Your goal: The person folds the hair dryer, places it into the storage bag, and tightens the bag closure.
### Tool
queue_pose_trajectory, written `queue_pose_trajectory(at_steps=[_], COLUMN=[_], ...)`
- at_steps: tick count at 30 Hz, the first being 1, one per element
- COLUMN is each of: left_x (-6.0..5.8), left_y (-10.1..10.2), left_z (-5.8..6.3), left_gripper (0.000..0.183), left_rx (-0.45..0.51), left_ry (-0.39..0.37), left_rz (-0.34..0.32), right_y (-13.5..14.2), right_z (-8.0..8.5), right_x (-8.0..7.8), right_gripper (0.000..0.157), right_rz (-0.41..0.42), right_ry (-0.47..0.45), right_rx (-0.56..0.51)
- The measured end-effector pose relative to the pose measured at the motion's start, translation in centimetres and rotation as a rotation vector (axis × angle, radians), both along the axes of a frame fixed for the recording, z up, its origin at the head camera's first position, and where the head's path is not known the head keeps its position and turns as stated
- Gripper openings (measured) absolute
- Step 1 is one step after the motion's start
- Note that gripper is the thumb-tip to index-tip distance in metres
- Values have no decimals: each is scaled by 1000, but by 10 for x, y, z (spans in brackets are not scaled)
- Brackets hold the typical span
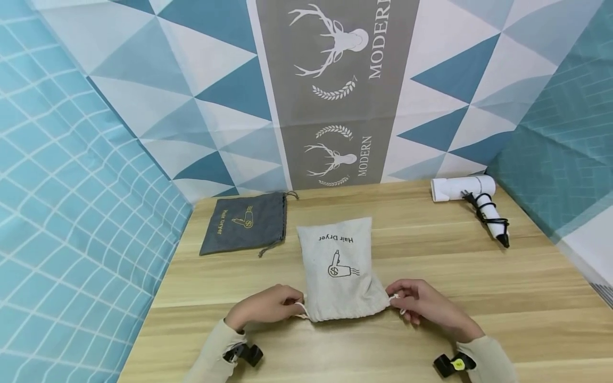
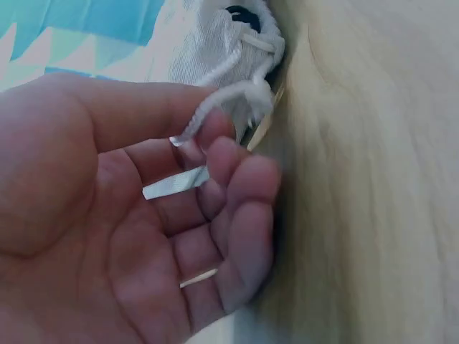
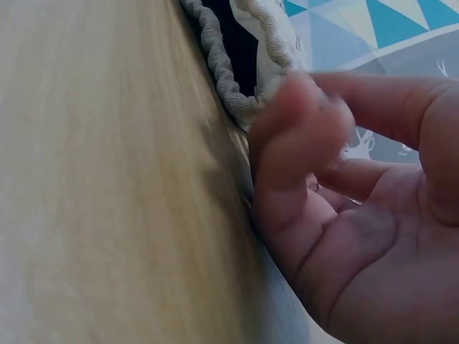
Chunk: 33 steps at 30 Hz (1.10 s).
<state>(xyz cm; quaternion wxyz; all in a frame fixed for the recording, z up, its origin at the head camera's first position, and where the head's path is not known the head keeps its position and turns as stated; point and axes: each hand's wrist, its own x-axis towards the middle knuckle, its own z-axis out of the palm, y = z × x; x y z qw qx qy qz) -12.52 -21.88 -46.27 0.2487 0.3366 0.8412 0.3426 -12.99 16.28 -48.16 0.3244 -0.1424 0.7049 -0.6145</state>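
The left hand [image 1: 268, 305] is pinching a white cord [image 2: 208, 107], the right hand [image 1: 426, 306] is pinching the opposite cord [image 1: 403, 312], and the pale bag [image 1: 337, 295] is lying between them! Beyond the left hand, a grey pouch [image 1: 261, 230] is resting.

Noted at back left of wood-grain table [image 1: 460, 266]: dark grey pouch [image 1: 261, 231], lying flat, printed in gold with "Hair Dryer" and dryer outline; cord ends trailing from right-hand corners. Logged at back right, well apart from pouch: white hair dryer [image 1: 481, 185], lying on side, black cord [image 1: 497, 220] wound round handle. Recorded behind: blue-and-white triangle backdrop [image 1: 455, 69] with grey central panel [image 1: 335, 117], bearing white stags, leaf sprigs, "MODERN". Seen at left: light-blue sheet [image 1: 72, 186], white grid lines.
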Motion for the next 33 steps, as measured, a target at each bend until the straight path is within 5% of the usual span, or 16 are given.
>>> queue_pose_trajectory(at_steps=[4,10,24,28,33], left_x=[5,13,12,12,14], left_y=[-8,-10,-6,-2,5], left_z=[-4,-4,-2,-4,-8], left_gripper=[29,28,30,29,29], left_rx=[75,98,63,6,-120], left_ry=[-50,-59,-68,23,229], left_rz=[33,84,138,196,225], right_y=[1,4,5,5,5], right_z=[0,2,13,15,16], right_x=[-1,0,0,0,1], right_gripper=[30,31,40,43,45], right_rz=[-38,12,-99,-140,-220], right_ry=[20,92,96,110,113], right_rx=[73,145,9,-4,-12])
